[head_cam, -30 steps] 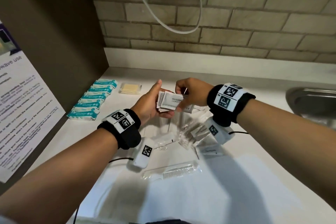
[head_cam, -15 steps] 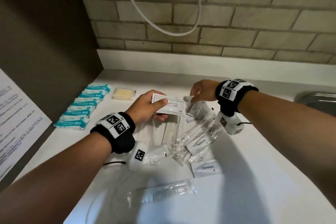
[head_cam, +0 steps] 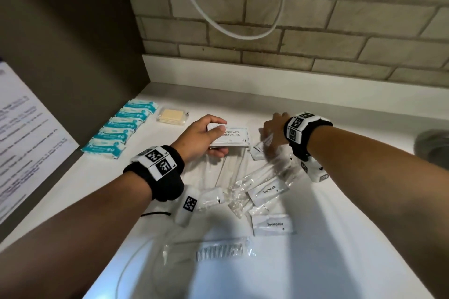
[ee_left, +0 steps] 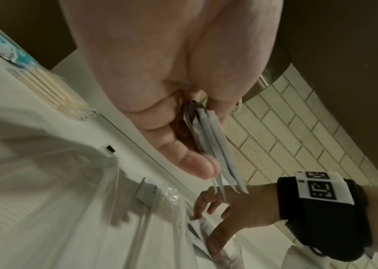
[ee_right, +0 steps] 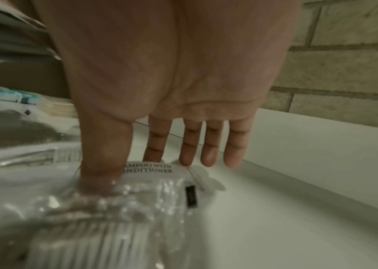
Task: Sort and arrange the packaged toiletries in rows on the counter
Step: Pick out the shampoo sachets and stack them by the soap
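My left hand [head_cam: 206, 136] holds a small stack of white shampoo-with-conditioner sachets [head_cam: 232, 137] between thumb and fingers, just above the white counter [head_cam: 340, 238]; the left wrist view shows the stack edge-on [ee_left: 213, 143]. My right hand [head_cam: 273, 128] reaches down with straight fingers over a loose shampoo sachet [ee_right: 151, 168] that lies partly under clear wrappers [head_cam: 264, 175]. Its thumb [ee_right: 105, 154] presses down by the sachet. Two white toothpaste sachets [head_cam: 269, 189] [head_cam: 273, 224] and a wrapped comb [head_cam: 218, 251] lie in the loose pile nearer me.
A row of teal-and-white packets [head_cam: 121, 128] lines the dark left wall, with a clear pack of cotton buds [head_cam: 172, 116] beside its far end. A steel sink rim [head_cam: 435, 145] shows at the right edge. A brick wall and hanging cable [head_cam: 218, 24] stand behind.
The right hand let go of the stack and moved right and down to the pile. The left hand lowered the stack toward the counter and kept holding it.
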{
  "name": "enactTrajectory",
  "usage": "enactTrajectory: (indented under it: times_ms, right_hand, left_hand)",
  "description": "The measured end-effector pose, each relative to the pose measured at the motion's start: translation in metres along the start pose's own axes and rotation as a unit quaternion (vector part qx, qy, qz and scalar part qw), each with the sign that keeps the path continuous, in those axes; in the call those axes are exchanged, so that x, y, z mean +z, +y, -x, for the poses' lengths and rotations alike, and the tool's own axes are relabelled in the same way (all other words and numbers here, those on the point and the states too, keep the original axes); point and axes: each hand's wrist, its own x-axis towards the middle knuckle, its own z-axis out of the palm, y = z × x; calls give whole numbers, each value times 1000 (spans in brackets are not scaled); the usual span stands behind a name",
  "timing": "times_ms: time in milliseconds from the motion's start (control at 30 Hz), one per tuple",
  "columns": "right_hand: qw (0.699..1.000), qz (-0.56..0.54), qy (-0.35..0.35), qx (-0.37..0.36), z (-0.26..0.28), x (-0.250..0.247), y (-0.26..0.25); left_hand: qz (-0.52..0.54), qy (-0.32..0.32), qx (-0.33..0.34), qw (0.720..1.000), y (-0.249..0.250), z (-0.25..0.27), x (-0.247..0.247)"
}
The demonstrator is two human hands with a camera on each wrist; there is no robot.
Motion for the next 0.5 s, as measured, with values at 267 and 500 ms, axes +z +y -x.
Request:
enactTrajectory:
  times_ms: [267,500]
  right_hand:
    - [988,-149,37,10,2,9,8]
    - [928,-350,128,-16,30,-17,-4]
  left_hand:
    - [-14,-4,-20,1000,-1,9,5]
    - [-43,41,-24,998,-2,13,-9]
